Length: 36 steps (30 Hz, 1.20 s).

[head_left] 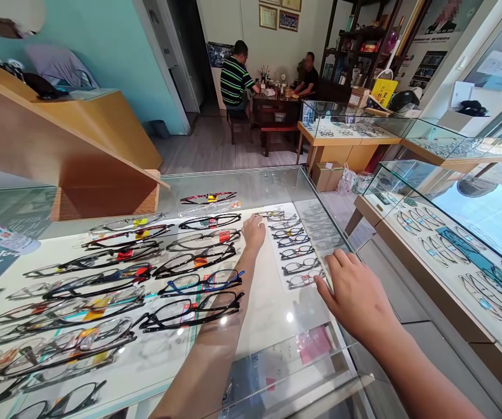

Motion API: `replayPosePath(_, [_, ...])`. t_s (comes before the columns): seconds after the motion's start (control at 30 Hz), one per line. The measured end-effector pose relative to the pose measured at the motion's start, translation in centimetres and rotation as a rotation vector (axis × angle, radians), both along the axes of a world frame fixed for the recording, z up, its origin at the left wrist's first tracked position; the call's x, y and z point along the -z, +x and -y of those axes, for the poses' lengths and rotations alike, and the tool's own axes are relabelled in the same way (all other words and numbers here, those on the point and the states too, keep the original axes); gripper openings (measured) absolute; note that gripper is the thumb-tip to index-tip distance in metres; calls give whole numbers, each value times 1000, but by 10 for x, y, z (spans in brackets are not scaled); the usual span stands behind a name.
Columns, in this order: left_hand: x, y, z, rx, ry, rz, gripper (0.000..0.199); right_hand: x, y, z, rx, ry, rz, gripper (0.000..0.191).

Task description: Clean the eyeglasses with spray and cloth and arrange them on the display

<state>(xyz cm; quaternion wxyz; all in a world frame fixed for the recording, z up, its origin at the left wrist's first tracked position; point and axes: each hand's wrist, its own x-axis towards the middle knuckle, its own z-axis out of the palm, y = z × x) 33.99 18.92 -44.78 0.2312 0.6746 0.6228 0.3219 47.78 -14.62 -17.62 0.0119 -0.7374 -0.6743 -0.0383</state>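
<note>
Left hand (pixel 254 231) too far off to tell if fingertips touch the uppermost small glasses (pixel 272 216) — forearms (pixel 426 366) and nearest glasses (pixel 77 398) cut by bottom edge, white bottle (pixel 2 235) cropped at left, red tag (pixel 225 236) print unreadable, upper wall frames (pixel 292 4) cut off.

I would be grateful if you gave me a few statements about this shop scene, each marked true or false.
1. The left hand is near the far end of the short column of eyeglasses. True.
2. The right hand is holding up a pair of spectacles. False: no spectacles are in it; its thumb is spread away from its fingers.
3. A person in a striped shirt sits at the dark table in the background. True.
4. The cardboard box stands on top of a display case. False: it is on the floor, beside a plastic bag.
</note>
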Motion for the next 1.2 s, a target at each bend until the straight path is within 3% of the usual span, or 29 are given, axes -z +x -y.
replayPosePath(0.37, [-7,3,0,133,-5,-135,53,0,0,0,-2,-1,12,23])
replayPosePath(0.6, [-10,6,5,238,19,-112,62,3,0,1,-19,40,30,23])
replayPosePath(0.8, [-13,3,10,181,68,11,50,4,0,1,-30,56,42,22])
replayPosePath(1.2, [-11,2,8,220,52,94,30,3,-1,2,-28,49,37,22])
